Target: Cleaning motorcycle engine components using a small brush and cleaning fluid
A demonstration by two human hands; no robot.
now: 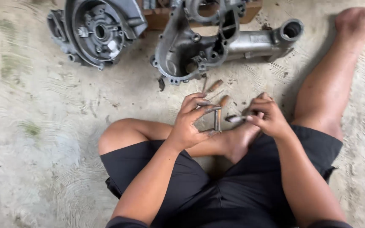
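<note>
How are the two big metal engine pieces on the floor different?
The left casing is round like a bowl, with a hole in its middle. The right casing has a long tube arm sticking out sideways, and its top rests against a wooden block. Both are grey, dirty metal.

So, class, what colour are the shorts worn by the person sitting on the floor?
Black. The shorts show best in the head view, below both hands.

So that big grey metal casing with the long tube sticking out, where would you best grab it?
Probably by the long tube arm of the casing, coming from above. It lies flat on the concrete floor, narrow and rounded enough to wrap a hand around; the wide body has jagged edges and openings.
</note>
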